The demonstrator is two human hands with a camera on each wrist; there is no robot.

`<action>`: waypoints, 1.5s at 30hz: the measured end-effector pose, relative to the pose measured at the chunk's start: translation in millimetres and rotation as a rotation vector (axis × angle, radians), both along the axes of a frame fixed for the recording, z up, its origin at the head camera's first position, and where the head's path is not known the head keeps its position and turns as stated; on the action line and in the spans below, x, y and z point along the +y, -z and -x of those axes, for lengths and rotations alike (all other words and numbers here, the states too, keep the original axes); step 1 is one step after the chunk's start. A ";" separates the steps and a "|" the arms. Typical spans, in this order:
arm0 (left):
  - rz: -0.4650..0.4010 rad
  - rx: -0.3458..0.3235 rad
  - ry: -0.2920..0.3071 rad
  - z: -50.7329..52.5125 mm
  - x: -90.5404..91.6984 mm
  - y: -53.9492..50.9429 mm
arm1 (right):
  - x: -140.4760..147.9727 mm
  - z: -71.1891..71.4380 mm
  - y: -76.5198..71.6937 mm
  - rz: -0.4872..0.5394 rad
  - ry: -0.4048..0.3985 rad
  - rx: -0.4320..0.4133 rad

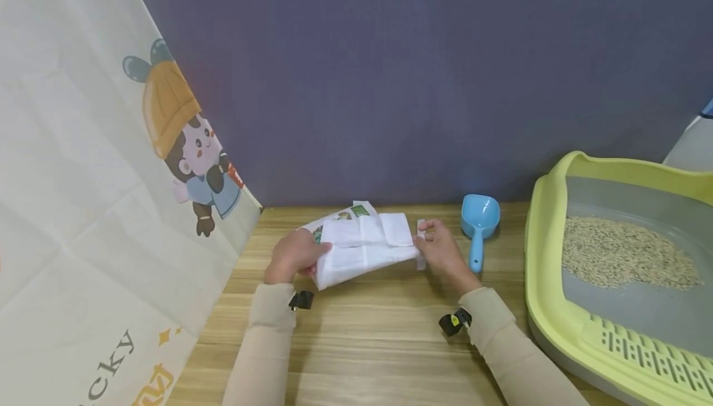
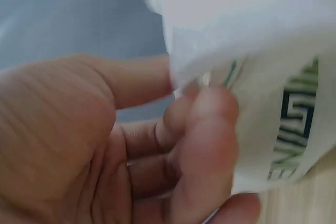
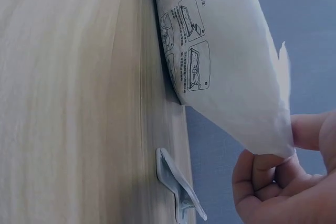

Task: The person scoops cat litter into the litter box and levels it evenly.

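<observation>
Both hands hold a white printed bag (image 1: pixel 364 251) with its top folded over, tilted above the wooden table. My left hand (image 1: pixel 295 252) pinches its left edge between thumb and fingers. At the bag's right corner, my right hand (image 1: pixel 442 251) pinches the material with thumb and fingertips. Green print and lettering show on the bag (image 2: pixel 294 124) in the left wrist view. Small line drawings cover the bag's underside (image 3: pixel 210 51) in the right wrist view. Partly behind the right hand lies a narrow pale strip (image 1: pixel 421 263), which resembles a bag clip.
A light blue scoop (image 1: pixel 476 226) lies right of the right hand. Farther right stands a yellow-green and grey litter tray (image 1: pixel 537 257) with pellets (image 1: pixel 624 254) inside. A dark wall (image 1: pixel 418 84) rises behind the table (image 1: pixel 379 344); a white printed sheet (image 1: pixel 83 177) hangs left.
</observation>
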State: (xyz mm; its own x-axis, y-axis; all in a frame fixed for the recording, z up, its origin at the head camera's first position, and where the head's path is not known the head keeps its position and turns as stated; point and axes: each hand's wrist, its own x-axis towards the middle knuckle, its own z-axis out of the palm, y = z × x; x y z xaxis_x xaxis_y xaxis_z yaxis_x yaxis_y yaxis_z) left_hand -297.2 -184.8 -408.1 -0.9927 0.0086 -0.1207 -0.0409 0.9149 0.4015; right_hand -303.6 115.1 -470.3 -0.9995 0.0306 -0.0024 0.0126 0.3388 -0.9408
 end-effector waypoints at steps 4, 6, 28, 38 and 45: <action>0.101 0.182 0.090 -4.2 12.8 -2.7 | 1.3 -0.5 0.8 0.001 0.008 0.004; 0.097 0.283 0.214 -6.4 23.9 -2.9 | 1.3 -0.5 0.8 0.001 0.010 0.009; 0.277 0.478 0.569 -13.9 80.4 21.8 | -0.3 1.7 -1.6 0.034 0.024 0.008; 0.309 0.562 0.572 -11.6 79.8 23.8 | 6.5 -1.4 -9.2 -0.059 -0.008 0.147; 0.372 0.564 0.556 -11.3 81.2 24.4 | 1.1 -12.1 -17.6 -0.407 -0.291 0.458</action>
